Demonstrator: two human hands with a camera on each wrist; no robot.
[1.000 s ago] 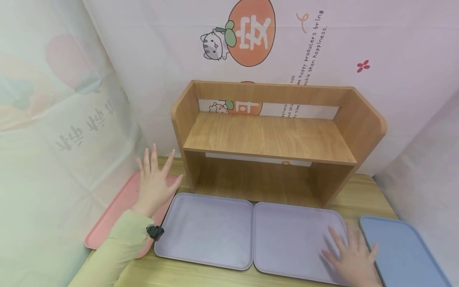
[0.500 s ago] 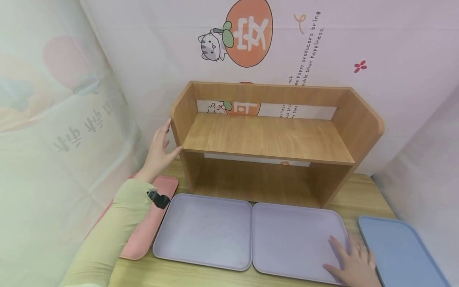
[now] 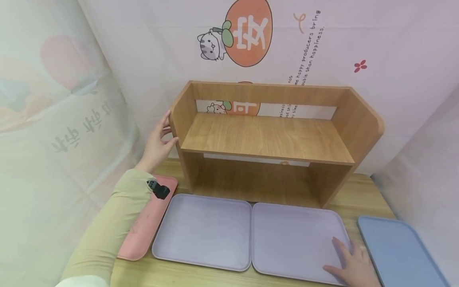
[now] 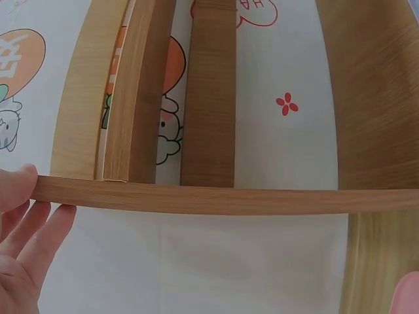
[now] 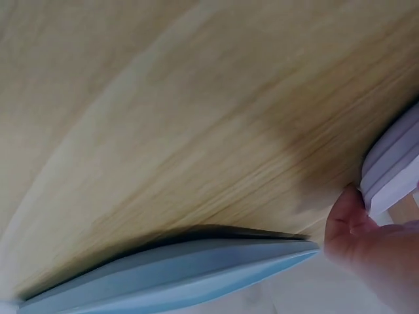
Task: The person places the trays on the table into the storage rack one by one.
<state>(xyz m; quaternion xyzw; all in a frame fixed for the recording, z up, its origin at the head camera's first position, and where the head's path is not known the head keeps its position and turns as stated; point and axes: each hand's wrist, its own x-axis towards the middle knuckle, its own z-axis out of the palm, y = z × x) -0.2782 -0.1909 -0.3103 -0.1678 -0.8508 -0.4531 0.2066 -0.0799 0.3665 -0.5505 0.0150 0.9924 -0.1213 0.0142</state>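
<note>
A two-tier wooden desk shelf (image 3: pixel 265 137) stands at the back of the table. My left hand (image 3: pixel 155 145) pinches the front edge of its left side panel. In the left wrist view, the thumb lies on one side of the panel (image 4: pixel 216 199) and the fingers of the left hand (image 4: pixel 29 239) on the other. My right hand (image 3: pixel 353 265) is at the right rim of the right purple tray (image 3: pixel 290 239), thumb and index finger over it. From the right wrist view, fingertips of the right hand (image 5: pixel 366 245) meet the outer rim of the purple tray (image 5: pixel 393 170).
A second purple tray (image 3: pixel 204 231) lies edge to edge on the left, before the shelf. A pink tray (image 3: pixel 150 227) sits partly under the left sleeve. To the right lies a blue tray (image 3: pixel 398 247). Printed cloth (image 3: pixel 143 40) hangs behind and at the sides.
My left hand has moved from above the pink tray, fingers spread, up to the shelf's left panel and taken hold of it. My right hand's spread fingers have drawn in at the purple tray's rim.
</note>
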